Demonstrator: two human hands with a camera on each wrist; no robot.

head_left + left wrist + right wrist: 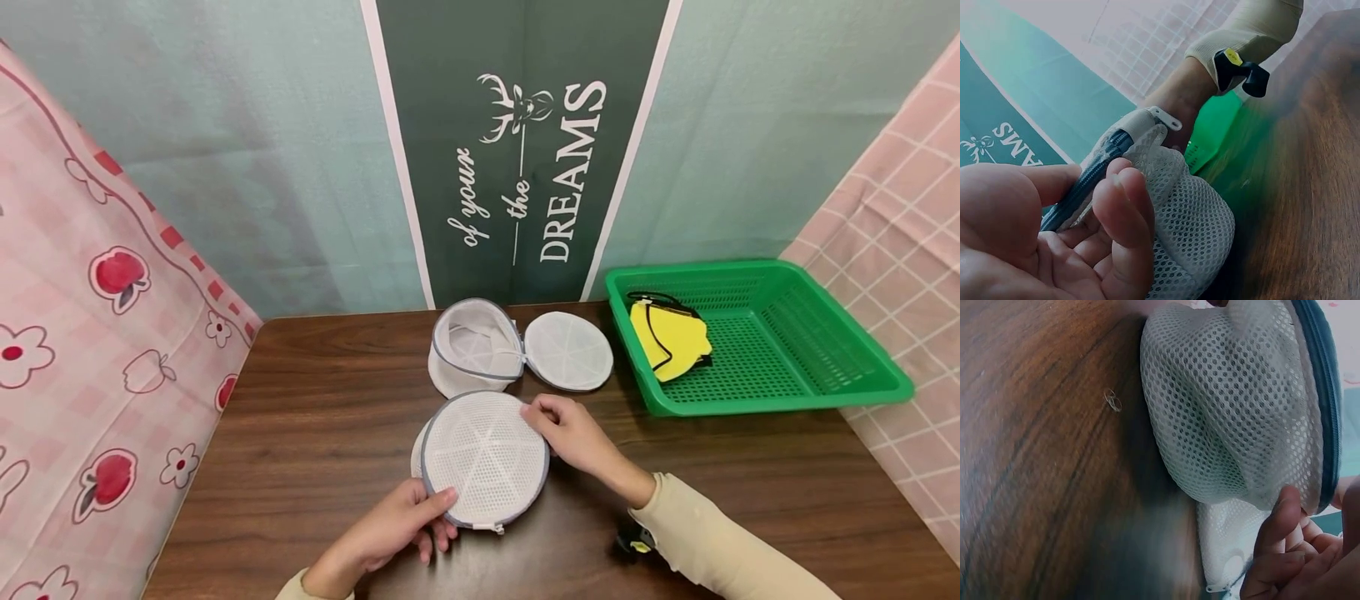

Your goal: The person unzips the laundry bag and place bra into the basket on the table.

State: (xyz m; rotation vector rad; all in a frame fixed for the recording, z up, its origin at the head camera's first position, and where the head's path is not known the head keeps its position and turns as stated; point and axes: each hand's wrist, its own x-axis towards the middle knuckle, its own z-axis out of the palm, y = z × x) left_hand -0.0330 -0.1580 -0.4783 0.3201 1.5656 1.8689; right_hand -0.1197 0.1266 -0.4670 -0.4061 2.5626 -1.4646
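From the head, a round white mesh bag (487, 458) is held between both hands, left of the green basket (780, 404) and nearer the person, its flat face and grey-blue rim turned up. The left hand (405, 521) grips its near left edge, thumb over the face and fingers bent below; the right hand (566, 429) pinches the edge on the basket's side. Left of the basket on the wooden table (322, 417) stands a second mesh bag (476, 354), gaping, with its round lid (568, 351) folded out towards the basket. Only this view shows the yellow piece with black trim (675, 337) inside the basket, against its left wall.

The left wrist view adds the held bag's bulging side and a white zipper pull (1169, 119) at its rim. The left thumb and bent fingers lie close about the rim; the basket is a green patch beyond the right forearm, which wears a black device (1241, 72).

The right wrist view alone shows a thin thread loop (1112, 400) on the table. The right fingers are bent against the mesh beside the blue zipper (1322, 394).
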